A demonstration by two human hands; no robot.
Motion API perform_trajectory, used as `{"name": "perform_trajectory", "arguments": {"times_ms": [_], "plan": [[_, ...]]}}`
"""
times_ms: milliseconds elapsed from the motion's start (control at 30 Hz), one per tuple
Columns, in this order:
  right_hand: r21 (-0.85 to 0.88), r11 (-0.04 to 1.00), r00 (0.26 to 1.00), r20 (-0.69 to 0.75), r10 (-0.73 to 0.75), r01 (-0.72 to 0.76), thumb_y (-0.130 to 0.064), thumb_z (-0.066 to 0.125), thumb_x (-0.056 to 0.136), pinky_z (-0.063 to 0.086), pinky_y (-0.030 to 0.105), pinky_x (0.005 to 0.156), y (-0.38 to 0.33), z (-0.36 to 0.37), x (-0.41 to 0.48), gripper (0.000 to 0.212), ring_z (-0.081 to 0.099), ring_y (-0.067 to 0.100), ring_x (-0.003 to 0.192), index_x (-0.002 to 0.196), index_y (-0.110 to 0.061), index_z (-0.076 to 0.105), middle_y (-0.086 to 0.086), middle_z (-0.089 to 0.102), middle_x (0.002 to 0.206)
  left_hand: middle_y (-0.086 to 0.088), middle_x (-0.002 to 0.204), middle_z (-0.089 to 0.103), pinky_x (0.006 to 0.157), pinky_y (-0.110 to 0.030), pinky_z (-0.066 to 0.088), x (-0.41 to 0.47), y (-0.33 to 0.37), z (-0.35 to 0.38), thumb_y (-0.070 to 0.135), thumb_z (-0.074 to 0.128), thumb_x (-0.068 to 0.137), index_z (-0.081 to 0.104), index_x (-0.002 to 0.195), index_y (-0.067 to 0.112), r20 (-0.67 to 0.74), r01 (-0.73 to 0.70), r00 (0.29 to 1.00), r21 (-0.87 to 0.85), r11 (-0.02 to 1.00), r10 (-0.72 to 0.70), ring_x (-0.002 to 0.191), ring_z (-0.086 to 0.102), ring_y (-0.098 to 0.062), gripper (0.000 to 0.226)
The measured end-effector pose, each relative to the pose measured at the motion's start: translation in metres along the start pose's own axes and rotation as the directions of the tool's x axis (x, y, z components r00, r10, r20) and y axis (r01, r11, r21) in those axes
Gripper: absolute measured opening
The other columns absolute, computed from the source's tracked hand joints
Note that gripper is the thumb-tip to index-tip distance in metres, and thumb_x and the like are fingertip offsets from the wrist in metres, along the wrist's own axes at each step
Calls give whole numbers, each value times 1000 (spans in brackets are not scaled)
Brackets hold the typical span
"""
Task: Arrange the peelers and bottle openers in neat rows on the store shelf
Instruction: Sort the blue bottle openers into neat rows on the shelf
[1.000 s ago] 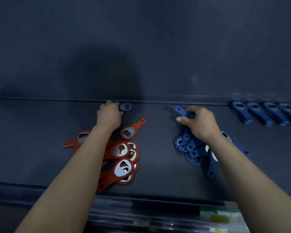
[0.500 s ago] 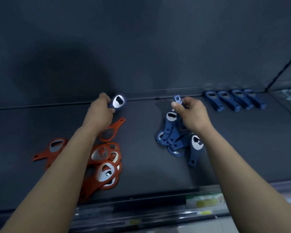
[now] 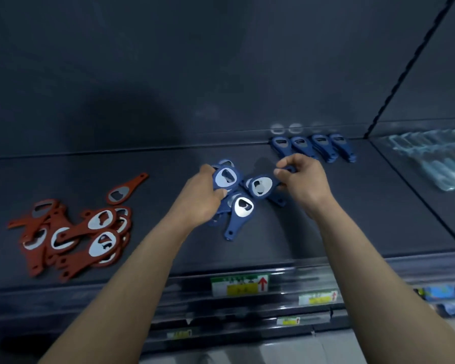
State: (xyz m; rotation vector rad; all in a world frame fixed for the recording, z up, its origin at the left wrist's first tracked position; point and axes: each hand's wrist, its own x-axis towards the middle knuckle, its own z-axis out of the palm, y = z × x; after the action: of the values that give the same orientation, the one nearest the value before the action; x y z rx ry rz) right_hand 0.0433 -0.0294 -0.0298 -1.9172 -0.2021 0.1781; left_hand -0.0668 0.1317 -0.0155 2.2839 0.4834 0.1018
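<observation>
Fingers of the left hand curl round the head of a blue bottle opener. Fingers of the right hand pinch the handle of a second opener, both just above a loose blue pile on the shelf. The openers look light, stiff and slick, best taken by the narrow handle; the hands hide much of the pile, with a neat blue row behind and a red heap well to the left.

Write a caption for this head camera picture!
Left hand and right hand hold blue openers over the blue pile; red openers lie heaped.
</observation>
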Motion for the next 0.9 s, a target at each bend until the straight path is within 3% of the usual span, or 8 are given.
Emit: {"name": "perform_trajectory", "arguments": {"times_ms": [100,200,367,533,600,700,833,900], "plan": [[27,999,999,35,33,-34,1,62,84,56,28,67,8,-21,-4,19,60,15,60,75,-15,57,4,59,83,-7,109,53,76,-28,37,-7,16,22,9,47,92,48,112,6,-26,3,1000,86,996,-1,95,52,-22,21],[-53,998,998,63,30,-27,4,67,76,53,31,72,18,-41,-6,26,63,21,72,75,-21,59,9,65,87,-13,110,51,70,-27,35,-12,30,45,7,47,91,49,106,1,-41,27,999,155,988,-21,89,51,-25,16],[-137,991,997,74,10,0,-1,71,76,42,19,59,32,-69,-11,21,54,16,72,87,-16,60,5,60,87,-12,120,49,73,-25,35,-24,54,75,6,46,94,45,120,-1,-128,96,989,187,978,-73,91,48,-22,27],[-401,914,996,87,-34,66,-16,69,84,49,35,88,39,-76,-19,26,59,29,101,106,-2,64,13,64,106,-19,116,48,67,-30,35,-37,56,88,0,47,91,48,107,-1,-133,168,982,300,939,-133,89,51,-28,16],[-539,835,990,132,-45,109,-20,67,85,50,37,74,37,-72,-21,20,59,36,91,88,0,62,15,63,90,-18,115,45,69,-33,38,-41,53,87,-1,48,90,48,105,0,-132,174,981,311,934,-139,90,52,-32,15],[-674,727,989,141,-43,128,-21,62,86,37,30,59,30,-64,-25,36,51,32,72,60,-9,40,8,47,65,-18,114,44,69,-33,38,-44,45,80,-4,47,89,48,107,0,-188,182,974,328,927,-125,81,48,-30,18],[-622,773,992,92,-90,128,-14,57,86,48,35,58,19,-51,-26,21,56,33,70,72,1,62,13,56,68,-20,114,46,77,-32,34,-42,29,70,0,49,91,50,110,-1,-238,175,968,410,895,-81,102,46,-34,19],[-611,782,992,93,-85,124,-13,55,87,48,35,60,17,-44,-25,21,56,33,70,77,3,64,13,56,69,-20,114,46,84,-36,36,-41,23,67,6,49,93,50,108,0,-224,170,972,450,877,-74,108,41,-34,17]]}}
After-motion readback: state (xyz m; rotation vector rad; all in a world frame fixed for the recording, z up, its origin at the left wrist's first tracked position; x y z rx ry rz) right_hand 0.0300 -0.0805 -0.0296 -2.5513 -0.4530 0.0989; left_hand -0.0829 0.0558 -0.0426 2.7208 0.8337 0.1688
